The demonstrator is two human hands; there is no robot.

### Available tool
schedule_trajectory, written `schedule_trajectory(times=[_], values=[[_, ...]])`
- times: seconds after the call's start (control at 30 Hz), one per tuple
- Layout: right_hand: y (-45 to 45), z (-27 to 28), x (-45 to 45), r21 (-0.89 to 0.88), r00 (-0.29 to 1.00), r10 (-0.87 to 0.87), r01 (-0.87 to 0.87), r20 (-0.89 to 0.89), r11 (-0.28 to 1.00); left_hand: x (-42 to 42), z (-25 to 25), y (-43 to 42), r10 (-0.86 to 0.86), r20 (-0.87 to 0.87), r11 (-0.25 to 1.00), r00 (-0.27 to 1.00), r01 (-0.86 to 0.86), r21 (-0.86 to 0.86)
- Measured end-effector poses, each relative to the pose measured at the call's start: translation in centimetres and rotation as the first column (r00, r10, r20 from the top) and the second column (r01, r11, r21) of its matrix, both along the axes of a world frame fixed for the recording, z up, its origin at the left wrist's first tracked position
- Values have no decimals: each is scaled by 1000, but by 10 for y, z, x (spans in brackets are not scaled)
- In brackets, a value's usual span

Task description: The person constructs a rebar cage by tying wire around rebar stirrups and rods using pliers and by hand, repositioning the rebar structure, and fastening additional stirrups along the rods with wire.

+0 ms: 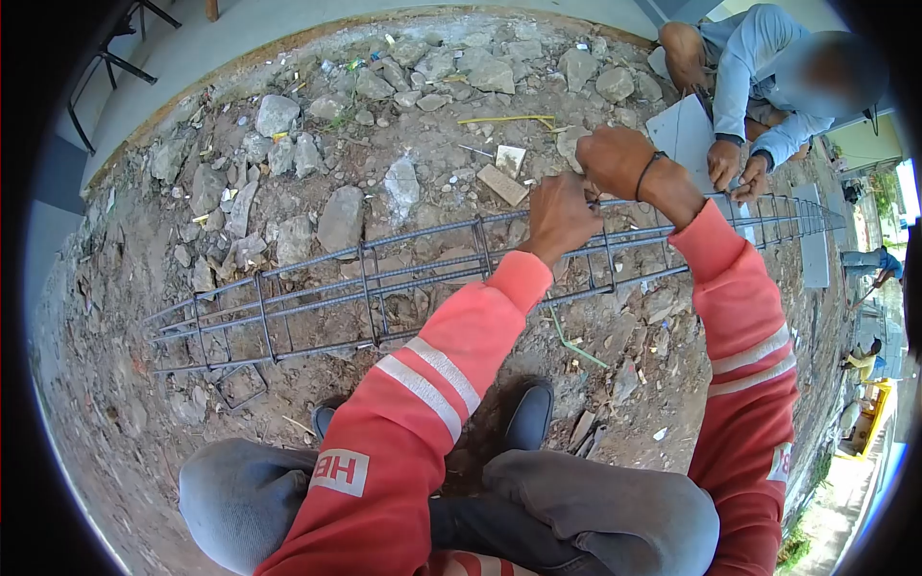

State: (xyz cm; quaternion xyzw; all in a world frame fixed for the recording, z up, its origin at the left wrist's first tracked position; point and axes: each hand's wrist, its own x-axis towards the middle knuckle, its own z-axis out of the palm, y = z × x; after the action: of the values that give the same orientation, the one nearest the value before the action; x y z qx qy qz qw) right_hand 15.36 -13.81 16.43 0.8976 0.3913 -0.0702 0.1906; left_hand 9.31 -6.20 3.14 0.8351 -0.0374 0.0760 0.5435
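Observation:
A long rebar cage (432, 272), made of ribbed bars with square stirrups (263, 317), stretches across the ground in front of my knees. My left hand (560, 219) is closed at its upper bar, around the middle of the cage. Right beside it and slightly higher, my right hand (618, 165) is closed too, with a dark band at the wrist. The two hands nearly meet, and whatever the fingers pinch is hidden behind them. A loose stirrup (242, 386) hangs or lies below the cage's left end.
A co-worker in a light blue shirt (744, 82) crouches at upper right, hands (740, 171) at the same cage. A grey board (682, 134) lies beside them. Rocks (341, 221) and rubble cover the ground. A wooden block (502, 186) lies beyond my hands. Other people (869, 355) are farther right.

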Motion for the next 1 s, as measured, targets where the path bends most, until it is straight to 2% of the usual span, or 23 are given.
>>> schedule_trajectory(times=[0.07, 0.1, 0.13, 0.2, 0.27, 0.33, 0.37, 0.4, 0.43, 0.47, 0.5, 0.57, 0.6, 0.63, 0.67, 0.7, 0.73, 0.8, 0.87, 0.9, 0.93, 0.97, 1.0], values=[[-3, -11, 9, 27, 1000, 6, -5, -10, 1000, -9, 25, 4, 27, -53, 999, 998, -29, -45], [-6, -16, 14, 97, 1000, -17, 20, -25, 995, -11, 36, 5, 55, -101, 994, 993, -64, -89], [-10, -23, 20, 167, 999, -38, 44, -39, 985, -11, 35, 1, 51, -102, 994, 993, -61, -91], [-16, -33, 31, 174, 997, -73, 75, -15, 982, -8, 32, -8, 164, -162, 978, 973, -182, -101], [-24, -36, 40, 182, 993, -114, 111, 7, 977, -6, 24, -11, 165, -125, 979, 978, -177, -98], [-28, -25, 42, -5, 925, -371, 372, -78, 928, -5, 22, -11, 162, -92, 981, 983, -171, -96], [-38, -26, 43, -103, 929, -368, 363, -33, 926, -3, 21, -8, 157, -97, 981, 983, -167, -97], [-42, -15, 36, -102, 928, -370, 366, -33, 925, -1, 21, -4, 153, -104, 982, 983, -163, -99], [-44, 2, 21, -108, 821, -531, 520, -209, 847, 3, 21, -2, 148, -105, 982, 983, -159, -98], [-46, 11, 4, -145, 660, -652, 653, -373, 743, 11, 23, 0, 133, -210, 988, 969, -147, -52], [-48, 11, -14, -146, 659, -654, 654, -372, 742, 18, 24, 3, 125, -313, 991, 942, -135, -9], [-52, 8, -44, 79, 640, -535, 679, -551, 730, 27, 27, 5, 120, -329, 990, 937, -136, -28], [-53, 5, -46, 84, 636, -540, 686, -551, 723, 29, 28, 3, 112, -339, 990, 934, -133, -38], [-55, 1, -48, 128, 387, -520, 876, -762, 465, 25, 29, -3, 223, -226, 974, 948, -228, 5], [-57, -4, -51, 78, 134, -377, 984, -917, 161, 23, 27, -5, 207, -228, 978, 951, -209, 12], [-54, 3, -56, -3, -19, -210, 997, -978, -80, 20, 25, -7, 204, -119, 973, 972, -215, -84], [-57, -1, -60, -17, -40, -202, 993, -979, -116, 9, 26, -8, 198, -17, 963, 980, -198, -181], [-66, -12, -64, -67, -27, 150, 962, -988, -265, -8, 26, -12, 144, 11, 967, 990, -138, -215], [-56, -19, -76, -54, 1, 157, 936, -988, -349, -12, 22, -16, 143, 146, 963, 979, -103, -248], [-48, -19, -78, -23, 41, 156, 920, -987, -391, -13, 22, -16, 122, 147, 967, 982, -84, -242], [-40, -18, -84, -19, 51, 162, 914, -986, -405, -12, 23, -14, 94, 125, 945, 988, -49, -322], [-32, -16, -93, 75, 129, 110, 914, -985, -400, -10, 26, -12, 68, 106, 916, 992, -20, -401], [-29, -14, -101, 168, 206, 59, 907, -977, -387, -10, 26, -11, 60, 116, 918, 991, -9, -396]])
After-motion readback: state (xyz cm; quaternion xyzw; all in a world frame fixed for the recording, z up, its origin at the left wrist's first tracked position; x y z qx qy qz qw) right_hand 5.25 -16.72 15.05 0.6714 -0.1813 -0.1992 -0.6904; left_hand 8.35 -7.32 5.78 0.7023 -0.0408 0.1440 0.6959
